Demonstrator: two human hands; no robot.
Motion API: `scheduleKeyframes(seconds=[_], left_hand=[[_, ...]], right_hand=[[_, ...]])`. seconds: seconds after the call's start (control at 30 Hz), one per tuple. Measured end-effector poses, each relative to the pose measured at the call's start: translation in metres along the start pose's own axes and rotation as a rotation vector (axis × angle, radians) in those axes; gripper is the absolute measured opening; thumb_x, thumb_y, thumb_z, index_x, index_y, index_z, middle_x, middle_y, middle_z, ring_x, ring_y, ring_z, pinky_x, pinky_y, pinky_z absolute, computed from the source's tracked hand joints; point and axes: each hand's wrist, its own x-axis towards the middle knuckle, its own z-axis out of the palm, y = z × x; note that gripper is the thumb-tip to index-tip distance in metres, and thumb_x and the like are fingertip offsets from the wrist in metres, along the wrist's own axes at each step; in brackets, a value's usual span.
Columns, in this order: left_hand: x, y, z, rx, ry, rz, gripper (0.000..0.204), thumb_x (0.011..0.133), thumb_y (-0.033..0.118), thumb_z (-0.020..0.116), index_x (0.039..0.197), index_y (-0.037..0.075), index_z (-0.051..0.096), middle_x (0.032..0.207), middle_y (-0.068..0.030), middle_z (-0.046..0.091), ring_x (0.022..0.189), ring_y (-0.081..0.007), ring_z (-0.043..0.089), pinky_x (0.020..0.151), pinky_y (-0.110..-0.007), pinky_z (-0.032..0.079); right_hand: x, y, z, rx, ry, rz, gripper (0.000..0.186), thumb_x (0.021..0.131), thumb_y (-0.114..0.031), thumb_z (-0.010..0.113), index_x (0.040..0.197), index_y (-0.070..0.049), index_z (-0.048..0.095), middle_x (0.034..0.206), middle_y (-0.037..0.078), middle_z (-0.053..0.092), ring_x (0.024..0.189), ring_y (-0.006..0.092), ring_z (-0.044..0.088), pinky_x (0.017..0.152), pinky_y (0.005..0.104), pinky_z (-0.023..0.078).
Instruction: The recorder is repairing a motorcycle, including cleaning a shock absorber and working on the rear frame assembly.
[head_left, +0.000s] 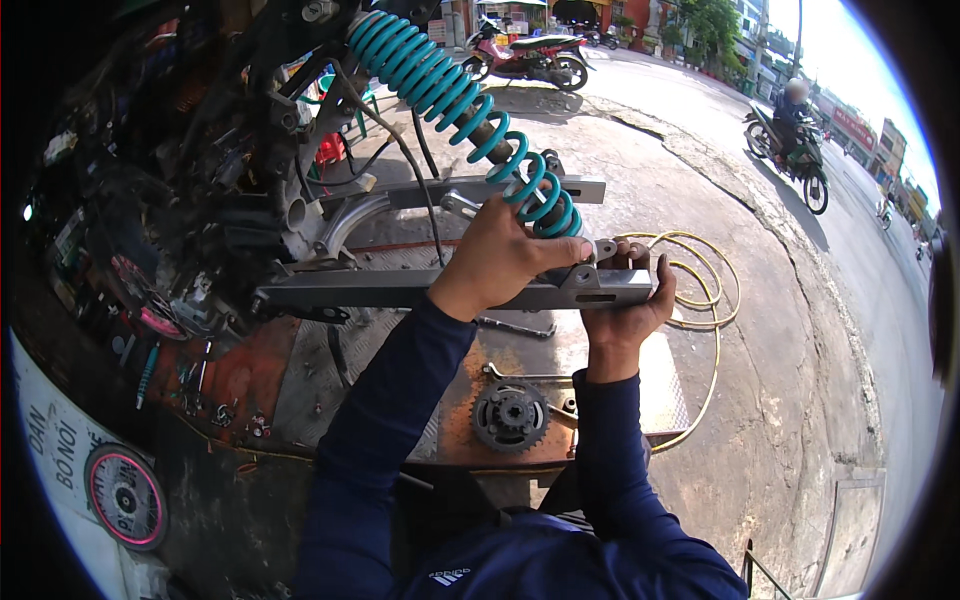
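Observation:
A shock absorber with a teal coil spring [405,68] slants down from the motorcycle frame at the upper left. My left hand [500,255] is closed round its lower end, thumb stretched along the base of the spring. The grey swingarm [370,290] reaches out from the frame, one arm nearer me and one farther off. My right hand [635,305] grips the free end of the near arm, fingers curled round it from below. A small bracket [603,250] stands on that arm beside my left thumb. The shock's lower mount is hidden by my hand.
Below the swingarm, a sprocket hub [510,415] lies on a metal plate among tools. A yellow hose [715,375] loops at the right. Another teal shock [148,375] and a pink-rimmed wheel [125,497] are at the left. A parked motorbike [530,60] and a rider [790,125] are beyond.

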Motion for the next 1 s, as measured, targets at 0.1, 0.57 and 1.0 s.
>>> scheduleKeyframes(seconds=[0.1, 0.57, 1.0], left_hand=[[0.0, 0.003, 0.0, 0.168, 0.039, 0.023, 0.031, 0.075, 0.009, 0.08, 0.079, 0.009, 0.049, 0.075, 0.0055, 0.048, 0.07, -0.0049, 0.046, 0.067, -0.023, 0.041], [0.004, 0.009, -0.013, -0.296, -0.057, -0.103, 0.038, 0.08, 0.025, 0.079, 0.105, 0.006, 0.058, 0.1, -0.0097, 0.068, 0.095, -0.017, 0.066, 0.081, -0.033, 0.056], [0.008, -0.004, 0.011, -0.252, 0.2, -0.029, 0.014, 0.081, 0.005, 0.07, 0.092, 0.002, 0.061, 0.084, -0.0126, 0.069, 0.078, -0.0198, 0.069, 0.071, -0.031, 0.056]], right_hand=[[0.005, -0.001, 0.007, -0.012, -0.029, -0.008, 0.041, 0.09, -0.045, 0.048, 0.08, -0.006, 0.057, 0.088, 0.01, 0.058, 0.087, 0.0234, 0.053, 0.084, 0.0393, 0.044], [0.007, 0.001, 0.012, 0.001, -0.133, -0.032, 0.046, 0.091, -0.048, 0.046, 0.084, -0.004, 0.057, 0.093, 0.012, 0.058, 0.098, 0.0269, 0.054, 0.092, 0.041, 0.043], [0.008, 0.003, 0.002, 0.172, -0.331, 0.036, 0.05, 0.092, -0.053, 0.043, 0.071, -0.008, 0.048, 0.066, 0.006, 0.045, 0.106, 0.0332, 0.052, 0.106, 0.0534, 0.03]])
